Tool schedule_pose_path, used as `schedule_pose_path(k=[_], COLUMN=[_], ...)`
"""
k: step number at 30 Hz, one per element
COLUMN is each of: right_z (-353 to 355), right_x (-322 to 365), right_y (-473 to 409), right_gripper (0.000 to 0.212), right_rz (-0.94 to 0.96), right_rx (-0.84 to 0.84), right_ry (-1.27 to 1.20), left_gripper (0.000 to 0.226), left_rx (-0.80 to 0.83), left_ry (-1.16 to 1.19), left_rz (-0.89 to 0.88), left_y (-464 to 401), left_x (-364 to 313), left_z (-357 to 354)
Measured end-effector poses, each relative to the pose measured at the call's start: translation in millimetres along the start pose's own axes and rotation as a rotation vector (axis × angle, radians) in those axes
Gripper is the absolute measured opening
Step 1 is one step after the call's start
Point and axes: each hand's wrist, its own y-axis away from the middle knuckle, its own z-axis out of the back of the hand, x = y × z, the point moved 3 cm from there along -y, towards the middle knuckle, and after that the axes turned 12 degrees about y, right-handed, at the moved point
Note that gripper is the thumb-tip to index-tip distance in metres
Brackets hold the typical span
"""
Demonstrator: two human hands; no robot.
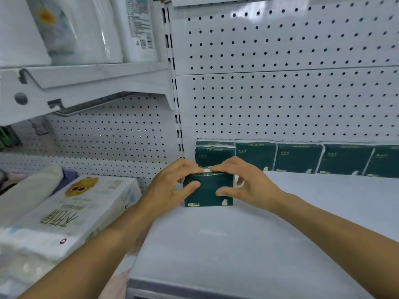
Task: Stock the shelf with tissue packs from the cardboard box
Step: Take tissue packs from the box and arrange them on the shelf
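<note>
Head view, looking down at your two hands on a white store shelf [302, 212]. Between them stands a dark green tissue pack [208, 192], upright on the shelf surface, just in front of the back row's left end. Your left hand [170, 188] holds its left side, thumb across the front and fingers curled over the top edge. Your right hand [244, 184] mirrors it on the right side, so each grip is closed around the pack.

Behind it, a row of matching green packs [298, 158] stands against the pegboard back wall [280, 93], running from the slotted upright post [180, 134] off to the right edge of view. At the row's left end two packs appear to stand one behind the other. So one back row looks done, and this pack seems to begin a second row in front; most of the shelf is unfilled. The cardboard box is not in view, so how many packs are left cannot be told.

Open shelf stretches right and toward you, up to the front lip [216, 288]. On your left, near your forearm, lies a large white wrapped paper bundle [71, 214] in the neighbouring bay.
</note>
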Motion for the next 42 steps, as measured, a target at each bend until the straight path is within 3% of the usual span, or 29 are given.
schedule_pose_path(k=[5, 9, 14, 27, 34, 38, 42], right_z=[15, 42, 58, 44, 43, 46, 50], right_x=[-20, -56, -93, -107, -99, -80, -46], right_y=[10, 26, 35, 8, 7, 9, 17], right_gripper=[0.036, 0.036, 0.037, 0.041, 0.044, 0.052, 0.057], right_rz=[-0.077, -0.177, -0.274, -0.174, -0.245, -0.317, -0.287], right_rx=[-0.046, -0.091, -0.170, -0.377, -0.312, -0.275, -0.262], right_ry=[0.025, 0.098, 0.270, 0.660, 0.772, 0.820, 0.797], left_gripper=[0.043, 0.075, 0.109, 0.090, 0.091, 0.098, 0.089], left_rx=[0.026, -0.068, -0.077, -0.157, -0.137, -0.091, -0.034], left_ry=[0.003, -0.060, 0.047, 0.023, -0.016, -0.231, -0.390], left_rz=[0.067, 0.255, 0.457, 0.463, 0.454, 0.440, 0.361], left_y=[-16, -39, -62, -77, -79, -74, -48], left_x=[-9, 9, 29, 39, 39, 25, -17], left_z=[-10, -20, -44, -61, -60, -48, -31])
